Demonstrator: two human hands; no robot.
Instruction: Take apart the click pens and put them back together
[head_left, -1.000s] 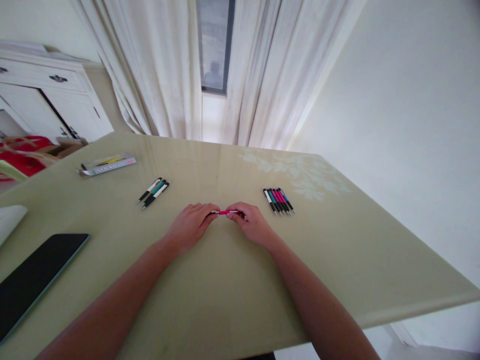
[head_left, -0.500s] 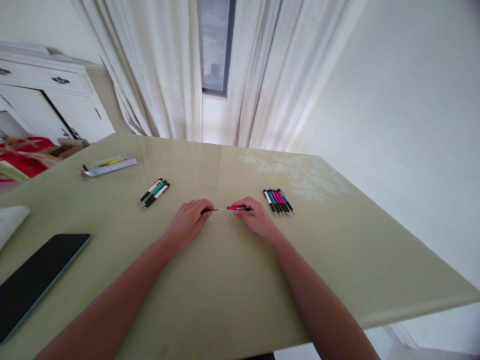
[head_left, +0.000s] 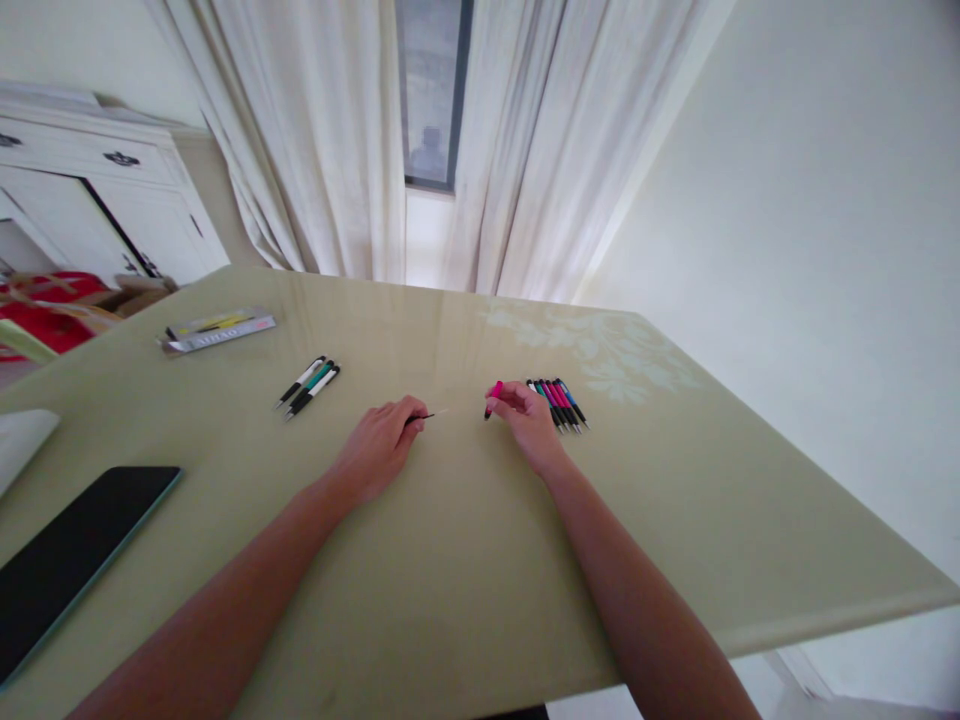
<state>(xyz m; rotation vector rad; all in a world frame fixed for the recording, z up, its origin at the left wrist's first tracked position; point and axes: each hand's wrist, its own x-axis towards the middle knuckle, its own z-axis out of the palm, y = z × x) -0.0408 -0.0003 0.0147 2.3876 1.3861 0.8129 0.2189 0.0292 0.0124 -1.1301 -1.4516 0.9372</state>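
Over the middle of the table, my left hand [head_left: 380,442] is closed on the black lower part of a pen [head_left: 416,419], with a thin pale refill sticking out of it to the right. My right hand [head_left: 531,425] pinches a pink pen barrel [head_left: 495,392], which is tilted nearly upright and has a dark end at the bottom. A gap separates the two pieces. Just behind my right fingers lies a row of several pens [head_left: 570,405], partly covered by the hand. Left of my left hand lie three pens [head_left: 310,385], white and green with black grips.
A clear packet with a yellow item [head_left: 221,328] lies at the back left of the table [head_left: 420,600]. A dark tablet [head_left: 79,560] rests at the left front, with a white object [head_left: 22,440] behind it. Curtains and a wall stand beyond the table.
My right hand has moved right with the pink barrel, away from the refill, and turned the barrel from lying level to nearly upright. My left hand has hardly moved.
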